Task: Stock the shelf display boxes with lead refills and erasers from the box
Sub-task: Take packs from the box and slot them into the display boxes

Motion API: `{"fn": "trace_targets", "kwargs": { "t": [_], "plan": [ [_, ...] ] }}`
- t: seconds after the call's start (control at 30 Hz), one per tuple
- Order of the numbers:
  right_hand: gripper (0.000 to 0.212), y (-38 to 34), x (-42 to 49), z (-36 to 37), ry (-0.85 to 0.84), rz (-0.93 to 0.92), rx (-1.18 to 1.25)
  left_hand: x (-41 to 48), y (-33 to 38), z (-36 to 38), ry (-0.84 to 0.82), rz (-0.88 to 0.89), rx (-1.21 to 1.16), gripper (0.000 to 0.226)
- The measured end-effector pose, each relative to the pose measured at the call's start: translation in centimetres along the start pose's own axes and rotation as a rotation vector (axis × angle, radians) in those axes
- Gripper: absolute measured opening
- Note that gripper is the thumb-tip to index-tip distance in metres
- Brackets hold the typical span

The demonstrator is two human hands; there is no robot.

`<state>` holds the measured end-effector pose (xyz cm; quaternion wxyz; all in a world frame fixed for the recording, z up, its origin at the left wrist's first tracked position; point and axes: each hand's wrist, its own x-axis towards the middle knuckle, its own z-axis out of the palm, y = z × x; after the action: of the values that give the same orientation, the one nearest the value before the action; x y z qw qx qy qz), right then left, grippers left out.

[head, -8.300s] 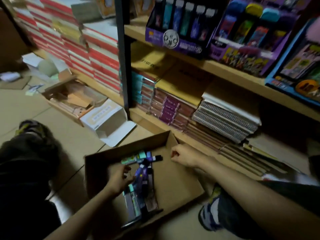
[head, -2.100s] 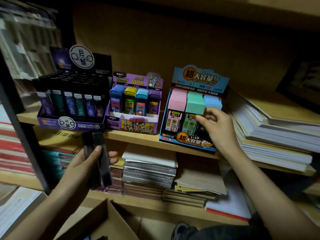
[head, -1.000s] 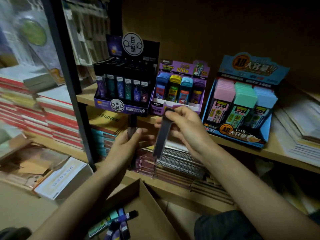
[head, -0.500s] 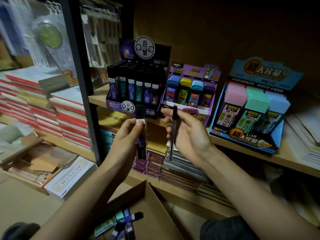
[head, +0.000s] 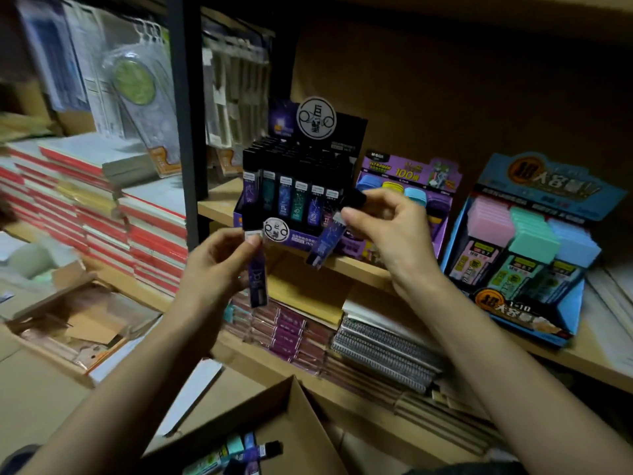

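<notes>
Hands raised nearer the shelf [head: 363, 274] than a moment ago: my left hand [head: 219, 265] pinches the first refill [head: 257, 286] upright before the black display [head: 298, 197], my right hand [head: 383, 231] pinches the second refill [head: 325, 245] tilted at its front right corner. Slotting in comes next, I judge; rows look full, purple box [head: 411, 169] crowds right, post [head: 186, 97] left.

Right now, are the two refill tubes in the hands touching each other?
Apart. The head view shows a plain gap between the left tube and the right tube.
</notes>
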<state>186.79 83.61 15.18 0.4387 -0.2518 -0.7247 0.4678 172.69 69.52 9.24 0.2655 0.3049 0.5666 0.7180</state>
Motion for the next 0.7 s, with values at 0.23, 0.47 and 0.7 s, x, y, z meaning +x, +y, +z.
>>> {"fn": "trace_targets", "kwargs": {
  "t": [0.23, 0.47, 0.7],
  "plan": [
    [0.020, -1.2, 7.2, 4.7, 0.006, -0.116, -0.053, 1.0, 0.9, -3.1, 0.070, 0.001, -0.017, 0.029],
    [0.019, 1.0, 9.2, 9.0, -0.067, -0.206, -0.240, 0.8, 0.8, -5.3, 0.087, -0.022, -0.010, 0.031],
    [0.019, 0.8, 9.8, 9.6, -0.132, -0.138, -0.200, 0.6, 0.4, -5.9, 0.032, -0.042, 0.024, 0.031]
  ]
}}
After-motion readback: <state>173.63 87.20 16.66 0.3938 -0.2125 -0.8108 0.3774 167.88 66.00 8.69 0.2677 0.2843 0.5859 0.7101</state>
